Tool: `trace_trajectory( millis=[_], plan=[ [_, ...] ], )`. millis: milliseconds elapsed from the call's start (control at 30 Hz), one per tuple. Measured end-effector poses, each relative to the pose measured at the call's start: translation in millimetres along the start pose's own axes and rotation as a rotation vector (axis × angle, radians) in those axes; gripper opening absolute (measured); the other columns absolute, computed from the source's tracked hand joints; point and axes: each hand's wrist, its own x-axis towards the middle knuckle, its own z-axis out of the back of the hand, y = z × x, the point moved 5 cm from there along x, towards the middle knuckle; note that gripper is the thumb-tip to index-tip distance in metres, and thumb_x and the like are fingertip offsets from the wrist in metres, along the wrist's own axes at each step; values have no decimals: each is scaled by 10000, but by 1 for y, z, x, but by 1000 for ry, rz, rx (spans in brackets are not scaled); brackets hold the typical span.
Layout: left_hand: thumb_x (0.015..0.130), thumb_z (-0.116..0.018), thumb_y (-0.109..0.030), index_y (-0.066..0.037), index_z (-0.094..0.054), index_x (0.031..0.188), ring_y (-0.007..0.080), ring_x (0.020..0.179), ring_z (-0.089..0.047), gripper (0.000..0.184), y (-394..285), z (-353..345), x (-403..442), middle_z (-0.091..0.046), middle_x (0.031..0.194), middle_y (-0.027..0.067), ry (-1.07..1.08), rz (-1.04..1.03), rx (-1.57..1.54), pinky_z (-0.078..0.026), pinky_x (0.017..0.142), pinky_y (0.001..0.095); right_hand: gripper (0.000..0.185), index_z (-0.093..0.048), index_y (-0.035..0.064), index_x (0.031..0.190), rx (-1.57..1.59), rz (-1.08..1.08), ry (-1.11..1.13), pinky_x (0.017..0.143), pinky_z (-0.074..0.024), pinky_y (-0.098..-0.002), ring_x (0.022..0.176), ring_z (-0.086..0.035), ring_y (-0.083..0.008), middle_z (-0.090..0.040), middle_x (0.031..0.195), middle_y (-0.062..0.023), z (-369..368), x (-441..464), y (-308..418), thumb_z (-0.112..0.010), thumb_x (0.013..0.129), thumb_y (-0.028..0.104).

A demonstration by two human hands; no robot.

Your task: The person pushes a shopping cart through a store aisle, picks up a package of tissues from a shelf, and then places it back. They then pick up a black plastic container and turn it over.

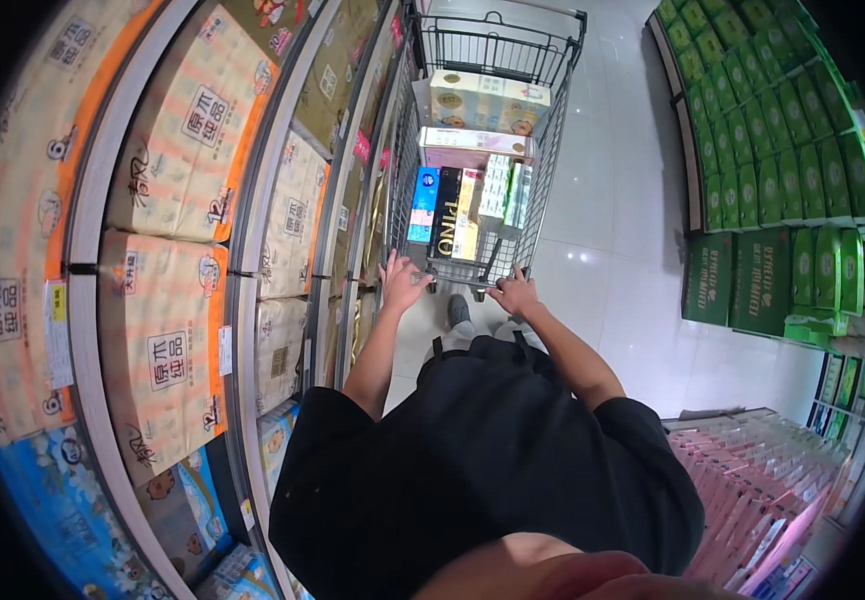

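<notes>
My left hand [404, 283] is on the left end of the shopping cart handle [468, 284], its fingers partly bent over the bar. At the right end, my right hand [515, 294] is closed around the same handle. The dark wire shopping cart [550, 170] stands directly in front of me. Inside it, near the handle, are a blue box [423, 205], a black box with gold letters [448, 215], a yellow-and-white pack [469, 215] and green-and-white packs [498, 187]. Farther forward lie a pink-and-white box [478, 147] and a beige tissue pack [490, 102].
Close on my left, a shelf [245, 250] holds large beige tissue packs [168, 350] and blue packs [63, 490]. Green boxes [773, 130] are stacked on the right. Pink packages [753, 490] stand at the lower right. The white tiled floor [603, 250] runs between the displays.
</notes>
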Motion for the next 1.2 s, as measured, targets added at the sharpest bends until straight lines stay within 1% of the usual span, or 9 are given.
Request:
trace_trajectory(
  millis=[167, 333, 367, 400, 467, 600, 733, 900, 1200],
  plan=[
    [725, -693, -438, -91, -628, 993, 264, 1374, -188, 443, -15, 12, 2, -458, 1312, 109, 122, 72, 82, -38, 1074, 607, 550, -575, 102, 1173, -17, 56, 31, 948, -329, -592, 1376, -181, -321, -561, 1226, -122, -3, 0, -3, -438, 869, 540],
    [754, -663, -385, -85, -483, 1185, 288, 1262, -376, 556, -62, 15, 14, -501, 1239, 124, 104, 225, 153, -33, 1039, 665, 578, -518, 105, 1253, 180, 193, 204, 966, -330, -584, 1382, -132, -350, -551, 1236, -140, -5, 2, -14, -510, 843, 513],
    [766, -647, -355, -64, -511, 1140, 319, 1117, -510, 492, -87, 13, 16, -559, 1136, 149, -52, 86, 267, -222, 1030, 600, 589, -509, 109, 1273, 234, 217, 184, 1001, -347, -500, 1350, -241, -346, -545, 1246, -143, 2, -2, -15, -530, 838, 505],
    [766, -647, -355, -64, -511, 1140, 319, 1117, -510, 492, -101, 2, 24, -559, 1136, 149, -52, 80, 277, -222, 1030, 600, 589, -509, 109, 1273, 244, 219, 177, 1001, -347, -500, 1350, -241, -346, -545, 1246, -143, 2, 2, -21, -530, 838, 505],
    [785, -626, -361, -40, -526, 1124, 363, 997, -576, 477, -130, -28, 49, -610, 1027, 179, 106, 1, -6, -400, 932, 484, 499, -567, 87, 1208, 566, 387, 243, 966, -392, -414, 1199, -467, -317, -566, 1214, -164, 6, 7, -18, -525, 842, 422],
    [855, -549, -421, -28, -537, 1134, 391, 920, -597, 483, -197, -93, 87, -620, 951, 246, 222, 36, -203, -457, 799, 447, 452, -627, 45, 1102, 812, 468, 342, 915, -421, -361, 1030, -575, -306, -620, 1107, -167, 29, -3, -44, -535, 837, 400],
    [888, -432, -511, -2, -549, 1056, 435, 877, -606, 548, -227, -133, 94, -622, 891, 288, 258, 44, 28, -473, 773, 496, 380, -636, 16, 1064, 902, 379, 358, 856, -447, -325, 935, -593, -221, -655, 988, -108, 41, -2, -98, -544, 865, 327],
    [940, -385, -406, -32, -523, 903, 425, 656, -607, 401, -233, -142, 79, -610, 691, 238, -46, 70, 117, -468, 603, 522, 279, -636, 52, 1007, 1171, 109, 255, 702, -451, -262, 784, -571, -106, -629, 856, -13, 33, -9, -213, -550, 884, 287],
    [929, -454, -350, -58, -518, 839, 369, 531, -588, 312, -229, -130, 60, -583, 577, 171, -182, 87, 136, -440, 506, 481, 257, -608, 95, 1024, 1257, -294, 133, 721, -453, -296, 819, -588, -122, -630, 906, -17, 93, -29, -340, -517, 876, 284]
  ],
)
